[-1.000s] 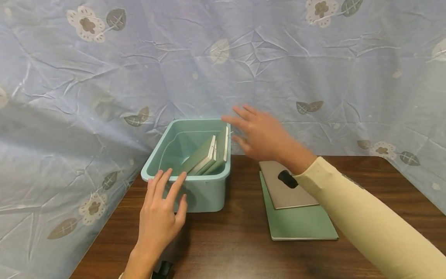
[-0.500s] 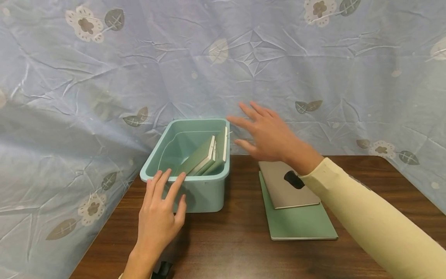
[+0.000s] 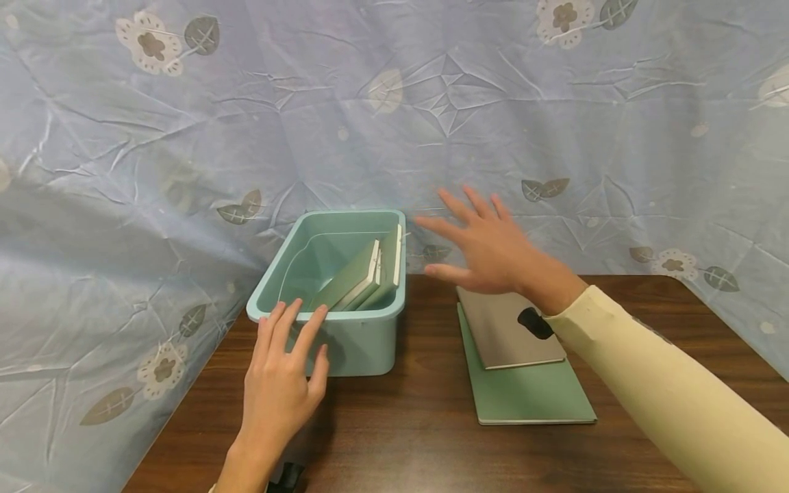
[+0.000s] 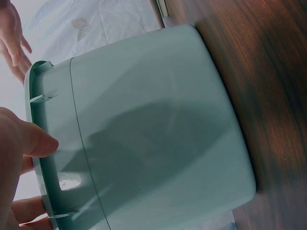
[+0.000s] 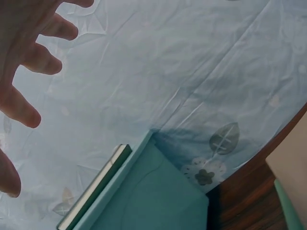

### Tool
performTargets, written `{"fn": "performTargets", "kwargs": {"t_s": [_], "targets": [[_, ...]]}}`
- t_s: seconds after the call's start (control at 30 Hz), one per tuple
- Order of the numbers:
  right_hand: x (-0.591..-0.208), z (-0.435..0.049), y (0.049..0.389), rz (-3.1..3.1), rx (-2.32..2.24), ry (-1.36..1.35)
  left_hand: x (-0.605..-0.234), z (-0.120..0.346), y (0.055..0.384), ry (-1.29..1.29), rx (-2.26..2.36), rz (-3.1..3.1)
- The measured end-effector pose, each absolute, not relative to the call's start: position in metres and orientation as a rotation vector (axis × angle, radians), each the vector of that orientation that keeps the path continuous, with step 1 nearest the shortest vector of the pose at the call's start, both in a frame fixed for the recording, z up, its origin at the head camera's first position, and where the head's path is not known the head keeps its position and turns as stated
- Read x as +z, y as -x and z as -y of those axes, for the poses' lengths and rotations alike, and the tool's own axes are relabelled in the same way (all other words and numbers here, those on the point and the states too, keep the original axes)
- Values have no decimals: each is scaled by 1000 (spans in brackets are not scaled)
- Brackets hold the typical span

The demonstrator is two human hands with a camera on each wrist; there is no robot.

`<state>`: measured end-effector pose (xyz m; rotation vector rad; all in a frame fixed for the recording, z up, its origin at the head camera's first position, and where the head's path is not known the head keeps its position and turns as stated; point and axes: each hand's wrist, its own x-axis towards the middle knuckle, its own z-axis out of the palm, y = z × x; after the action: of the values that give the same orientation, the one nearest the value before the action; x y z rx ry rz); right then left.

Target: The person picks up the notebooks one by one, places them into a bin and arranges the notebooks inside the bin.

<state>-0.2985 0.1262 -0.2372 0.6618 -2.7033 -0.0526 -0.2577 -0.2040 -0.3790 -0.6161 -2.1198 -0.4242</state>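
Right hand (image 3: 493,253) sits farther right of bin (image 3: 364,349) than earlier; hands apart, fingers spread, gripping nothing. Best keep left hand (image 3: 277,387) steady at rim (image 3: 370,313), leaning notebooks (image 3: 351,277) unjostled.

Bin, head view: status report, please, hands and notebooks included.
Left hand at near rim of teal bin; right hand open, holding nothing. Green-covered notebooks lean inside. Brown notebook overlaps green notebook outside. No obstruction visible.
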Motion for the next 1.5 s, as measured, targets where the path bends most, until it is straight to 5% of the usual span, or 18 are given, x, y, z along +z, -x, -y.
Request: {"fn": "performTargets", "kwargs": {"t_s": [1.5], "targets": [[-370,-172,279,2887,39,-659,-374,205,255,640,-429,2125]]}}
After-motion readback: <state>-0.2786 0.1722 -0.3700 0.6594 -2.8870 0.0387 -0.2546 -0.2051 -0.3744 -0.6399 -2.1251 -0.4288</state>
